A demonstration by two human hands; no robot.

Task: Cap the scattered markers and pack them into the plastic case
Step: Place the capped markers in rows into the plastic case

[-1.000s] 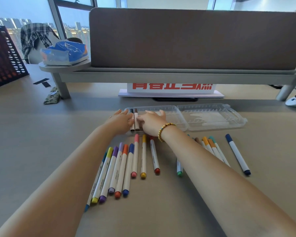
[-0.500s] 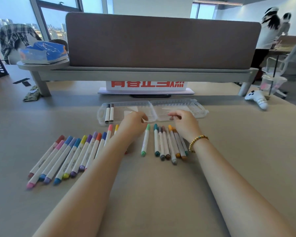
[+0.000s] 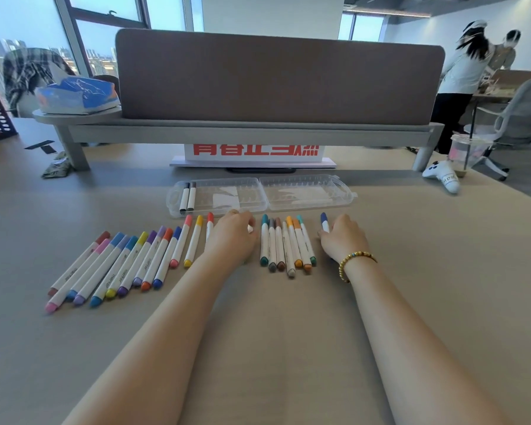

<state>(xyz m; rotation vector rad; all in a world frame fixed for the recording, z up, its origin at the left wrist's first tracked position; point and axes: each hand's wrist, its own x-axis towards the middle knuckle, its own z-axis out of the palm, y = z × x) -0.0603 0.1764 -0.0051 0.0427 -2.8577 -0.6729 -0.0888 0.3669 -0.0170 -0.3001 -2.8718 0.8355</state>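
Lying just left of the curled right hand, a blue marker touches its fingers.

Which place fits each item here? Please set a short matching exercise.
Items:
1. two dark-capped markers
2. dark blue marker
3. tissue pack
4. game controller

Places:
A. raised shelf, far left
B. by the right hand
C. left end of the plastic case
D. table, far right

Pairs: 1-C, 2-B, 3-A, 4-D
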